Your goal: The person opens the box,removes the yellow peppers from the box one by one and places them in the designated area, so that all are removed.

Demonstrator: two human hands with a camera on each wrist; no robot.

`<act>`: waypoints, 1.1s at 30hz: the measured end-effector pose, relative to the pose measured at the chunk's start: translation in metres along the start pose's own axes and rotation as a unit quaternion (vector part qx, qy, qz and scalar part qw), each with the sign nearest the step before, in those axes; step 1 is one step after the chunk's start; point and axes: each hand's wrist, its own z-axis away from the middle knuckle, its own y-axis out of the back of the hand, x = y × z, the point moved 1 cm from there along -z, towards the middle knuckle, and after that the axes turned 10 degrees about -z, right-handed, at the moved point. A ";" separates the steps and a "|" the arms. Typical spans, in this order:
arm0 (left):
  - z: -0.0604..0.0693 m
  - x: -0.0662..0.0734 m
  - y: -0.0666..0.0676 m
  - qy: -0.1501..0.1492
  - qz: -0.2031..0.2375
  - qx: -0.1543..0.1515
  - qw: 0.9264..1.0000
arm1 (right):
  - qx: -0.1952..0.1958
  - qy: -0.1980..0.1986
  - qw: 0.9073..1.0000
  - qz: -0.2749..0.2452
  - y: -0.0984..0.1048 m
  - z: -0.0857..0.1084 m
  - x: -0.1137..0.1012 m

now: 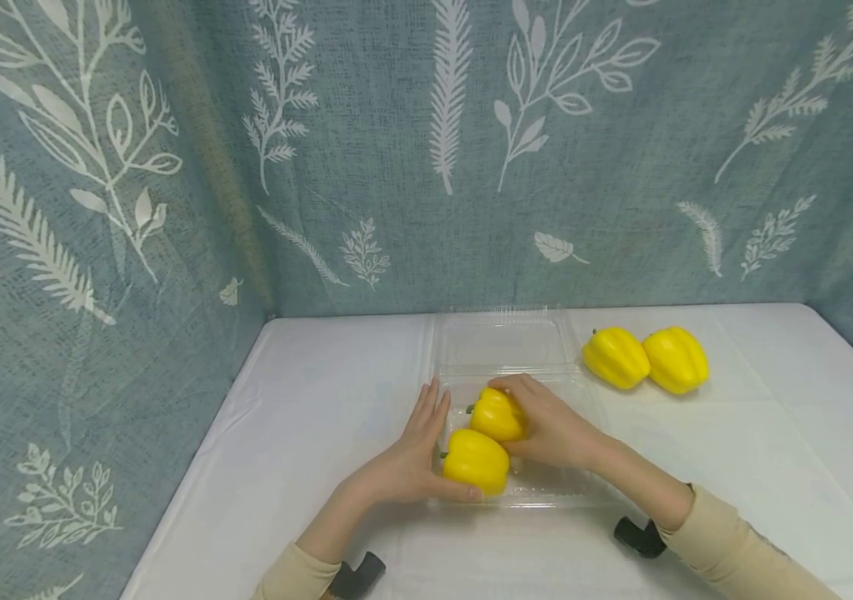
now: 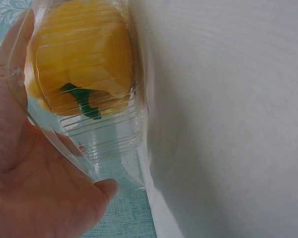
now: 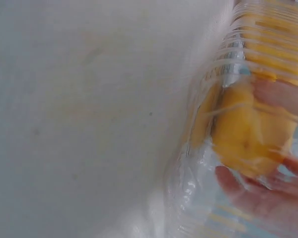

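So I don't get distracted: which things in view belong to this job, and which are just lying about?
Job:
open box
front pepper, inside it
held pepper, in the right hand
left loose pepper, probably
right loose pepper, probably

Just surroundings:
curtain
tablecloth

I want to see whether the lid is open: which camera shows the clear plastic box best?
The head view: it shows the plastic box from above, its lid lying open at the far side. The left wrist view shows only part of a ridged side close up; the right wrist view, a blurred ridged part.
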 end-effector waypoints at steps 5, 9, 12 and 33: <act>-0.001 0.000 0.000 -0.003 -0.004 0.001 1.000 | 0.006 -0.008 1.000 -0.004 0.001 0.003 0.000; -0.001 0.000 0.000 -0.004 -0.007 0.001 1.000 | 0.013 -0.017 1.000 -0.008 0.002 0.005 0.001; 0.000 0.001 0.000 -0.004 -0.012 0.002 1.000 | 0.017 -0.025 1.000 -0.008 0.003 0.008 0.002; 0.000 0.002 -0.001 -0.006 -0.023 0.008 1.000 | 0.021 -0.025 0.999 0.030 0.008 0.022 0.003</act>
